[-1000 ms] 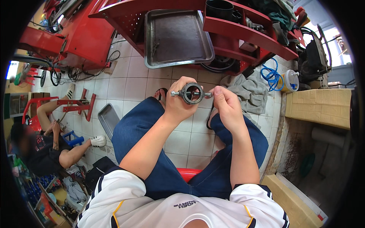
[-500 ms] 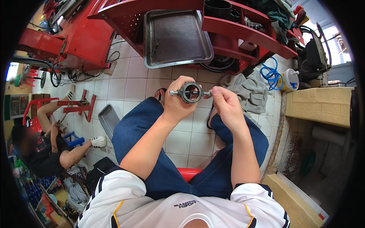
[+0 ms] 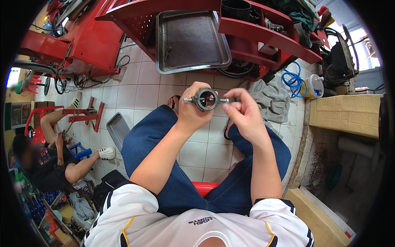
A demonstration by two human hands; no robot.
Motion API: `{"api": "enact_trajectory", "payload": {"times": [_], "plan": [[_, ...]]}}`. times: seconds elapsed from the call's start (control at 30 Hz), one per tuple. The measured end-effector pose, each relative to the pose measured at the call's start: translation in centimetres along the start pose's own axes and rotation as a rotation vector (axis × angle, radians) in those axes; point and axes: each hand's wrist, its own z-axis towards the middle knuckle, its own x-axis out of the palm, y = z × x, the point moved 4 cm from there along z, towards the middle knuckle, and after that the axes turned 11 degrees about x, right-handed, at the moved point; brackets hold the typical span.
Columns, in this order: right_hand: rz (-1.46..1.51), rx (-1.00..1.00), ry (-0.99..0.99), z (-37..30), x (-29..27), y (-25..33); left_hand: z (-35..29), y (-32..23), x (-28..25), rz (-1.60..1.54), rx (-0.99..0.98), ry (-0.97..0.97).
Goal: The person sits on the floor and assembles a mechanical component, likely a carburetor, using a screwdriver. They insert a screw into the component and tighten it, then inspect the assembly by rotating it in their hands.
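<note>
My left hand (image 3: 195,108) is closed round a dark metal ring-shaped part (image 3: 205,100), held up between my knees. A silver threaded bolt (image 3: 224,100) passes crosswise through the ring, with one end sticking out on each side. At the right end of this bolt is my right hand (image 3: 245,113). Its thumb and index finger are apart, one below and one above the bolt's tip. The other fingers of that hand curl back, partly hidden.
Beyond my hands a metal tray (image 3: 191,41) with small parts rests by a red rack (image 3: 263,35). A grey cloth (image 3: 269,101), blue hose (image 3: 294,80) and white bucket (image 3: 315,86) lie right. Left are a smaller tray (image 3: 118,128) and a seated person (image 3: 45,162).
My right thumb and index finger have parted from their pinch at the bolt's right end. The index finger has risen above it. My left hand and the ring have barely moved.
</note>
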Motion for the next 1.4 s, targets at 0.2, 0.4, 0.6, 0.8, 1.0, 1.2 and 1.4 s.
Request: {"api": "enact_trajectory", "payload": {"times": [0.2, 0.4, 0.6, 0.8, 1.0, 1.2, 1.4], "plan": [[0.03, 0.048, 0.009, 0.0, 0.2, 0.5, 0.4, -0.1, -0.5, 0.039, 0.022, -0.023], [0.024, 0.062, 0.033, -0.1, 0.0, 0.0, 0.2, 0.0, -0.2, 0.018, 0.007, -0.004], [0.032, 0.107, 0.029, -0.2, 0.3, 0.6, 0.4, -0.2, -0.4, 0.033, 0.025, -0.005], [0.014, 0.023, 0.031, -0.3, 0.7, 0.1, 0.2, 0.0, -0.2, 0.02, 0.005, -0.003], [0.084, 0.114, 0.04, 0.1, 0.3, -0.2, 0.3, -0.1, -0.2, 0.015, 0.041, 0.017], [-0.011, 0.023, 0.011, -0.3, 0.3, 0.3, 0.0, 0.2, -0.2, -0.016, -0.086, -0.02], [0.038, 0.144, 0.04, -0.1, 0.4, 0.8, 0.0, 0.1, -0.2, -0.001, -0.074, -0.002]]}}
